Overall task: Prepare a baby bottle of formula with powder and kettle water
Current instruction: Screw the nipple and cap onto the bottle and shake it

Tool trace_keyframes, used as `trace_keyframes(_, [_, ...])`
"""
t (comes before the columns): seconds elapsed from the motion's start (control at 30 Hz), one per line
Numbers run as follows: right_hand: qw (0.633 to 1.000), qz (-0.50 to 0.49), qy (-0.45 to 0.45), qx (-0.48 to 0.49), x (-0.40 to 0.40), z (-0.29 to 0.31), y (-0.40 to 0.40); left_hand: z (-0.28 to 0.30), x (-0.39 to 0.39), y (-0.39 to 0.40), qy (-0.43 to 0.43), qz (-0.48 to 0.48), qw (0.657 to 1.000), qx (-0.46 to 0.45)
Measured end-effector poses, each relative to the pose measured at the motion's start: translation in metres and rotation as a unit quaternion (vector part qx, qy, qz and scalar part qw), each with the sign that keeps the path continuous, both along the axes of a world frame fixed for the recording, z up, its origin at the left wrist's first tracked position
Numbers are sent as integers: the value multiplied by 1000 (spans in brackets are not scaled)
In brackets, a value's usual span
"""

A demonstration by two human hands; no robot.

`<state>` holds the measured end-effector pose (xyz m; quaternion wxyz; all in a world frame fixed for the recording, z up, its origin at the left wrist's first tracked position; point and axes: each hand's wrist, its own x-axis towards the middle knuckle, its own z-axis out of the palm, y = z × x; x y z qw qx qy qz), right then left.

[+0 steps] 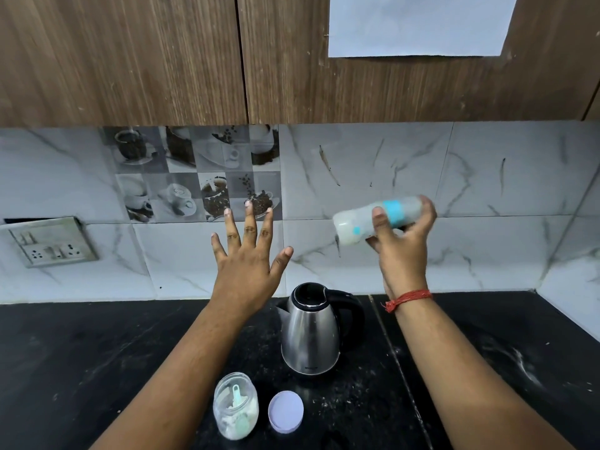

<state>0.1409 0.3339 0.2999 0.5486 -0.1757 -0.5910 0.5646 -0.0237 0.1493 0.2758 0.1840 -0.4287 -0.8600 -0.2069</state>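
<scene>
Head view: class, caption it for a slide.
Right hand holds the baby bottle sideways above the kettle.

Kettle (310,332) upright on desk (65,352), mid-frame. Powder jar (236,405) in front of kettle and to its left, scoop (238,401) inside. Lid (285,412) flat on desk just right of jar, in front of kettle. Socket plate (48,241) on wall behind kettle, far left. Bottle (373,222) in right hand (402,245), tilted, above kettle and right. Left hand (246,254) above kettle, left.
</scene>
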Motion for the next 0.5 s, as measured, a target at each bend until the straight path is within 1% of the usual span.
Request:
trace_keyframes(0.07, [997,45,-58,32,-1,0,-4,-2,0,-1,10,0,1000,-4])
trace_keyframes(0.1, [996,41,-62,43,-2,-1,-5,-3,-1,-1,15,-1,1000,-6])
trace_keyframes(0.17, [1000,-15,12,15,0,-1,-3,-3,-2,0,11,-5,1000,1])
trace_keyframes(0.2, [1000,-15,26,2,0,-1,-2,-4,-2,1,9,-4,1000,3])
trace_keyframes(0.23, [1000,11,1,6,0,1,-4,-4,-2,1,10,-3,1000,1])
trace_keyframes(0.27, [997,37,-50,36,-1,-1,-5,-4,-1,1,14,-2,1000,-3])
trace_keyframes(0.3, [994,45,-78,58,-2,-3,-7,-4,-1,1,19,-2,1000,-6])
trace_keyframes(0.33, [996,25,-63,60,-2,-5,-7,-3,-2,0,19,-3,1000,-6])
trace_keyframes(0.4, [1000,-13,3,15,0,-5,-5,-1,-2,1,11,-4,1000,0])
trace_keyframes(0.43, [1000,3,-5,11,0,-3,-6,0,-2,1,12,-3,1000,-2])
trace_keyframes(0.5, [995,44,-72,48,0,-2,-8,-1,-2,-1,24,-3,1000,-12])
